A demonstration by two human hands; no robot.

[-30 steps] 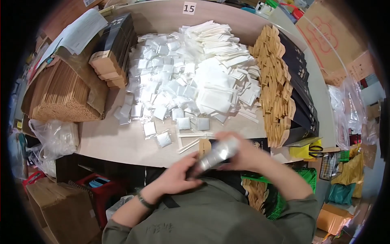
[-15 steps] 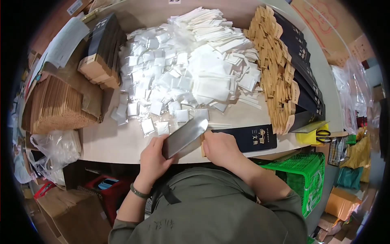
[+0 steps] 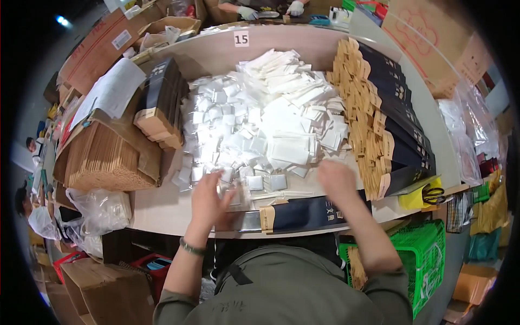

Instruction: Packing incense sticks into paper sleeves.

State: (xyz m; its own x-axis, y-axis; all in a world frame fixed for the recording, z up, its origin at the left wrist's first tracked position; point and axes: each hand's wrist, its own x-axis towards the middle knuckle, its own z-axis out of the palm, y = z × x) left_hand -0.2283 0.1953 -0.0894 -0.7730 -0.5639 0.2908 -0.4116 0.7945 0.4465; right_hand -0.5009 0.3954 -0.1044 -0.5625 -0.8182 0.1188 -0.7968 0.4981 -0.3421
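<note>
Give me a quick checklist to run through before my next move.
1. Dark pouch lying along the table's front edge: ok.
2. Silver metal strip lined up with the pouch's tan end: ok.
3. Strip inside the pouch: cannot tell.
4. Left hand empty: cannot tell, fingers blurred near the small square packets.
5. Right hand empty: cannot tell, blurred.
6. Scissors at the yellow holder: ok.

Metal trough (image 3: 245, 221) out of left grip (image 3: 208, 201), now against dark pouch (image 3: 300, 215)
</note>
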